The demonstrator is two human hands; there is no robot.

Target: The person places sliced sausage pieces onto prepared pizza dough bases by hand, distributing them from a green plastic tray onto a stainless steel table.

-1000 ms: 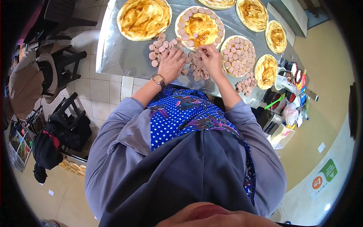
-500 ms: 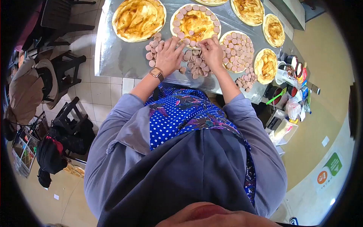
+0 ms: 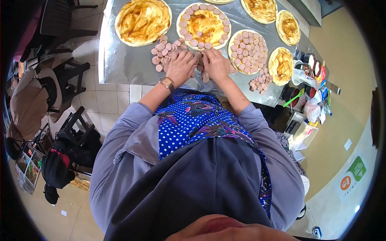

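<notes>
My left hand (image 3: 181, 66), with a watch at its wrist, rests with bent fingers on the pile of pinkish sausage slices (image 3: 164, 52). My right hand (image 3: 216, 65) is beside it, fingers curled down into the slices; what its fingertips hold is hidden. Just beyond both hands lies a round of dough (image 3: 204, 24) with brown sauce and a ring of slices along its rim, plus one slice nearer its middle. The round to the right (image 3: 248, 52) is covered with slices. At the left, another round (image 3: 143, 22) bears only sauce.
More sauced rounds (image 3: 280, 66) lie at the right and far side of the metal table (image 3: 128, 66). A small slice pile (image 3: 261, 81) sits near the right front edge. Tubs, packets and a green-handled tool (image 3: 292, 100) stand right; dark chairs (image 3: 70, 82) stand left.
My right hand has drawn back from the rim of the middle round to the slice pile. My left hand has moved slightly nearer to me. The view has shifted a little.
</notes>
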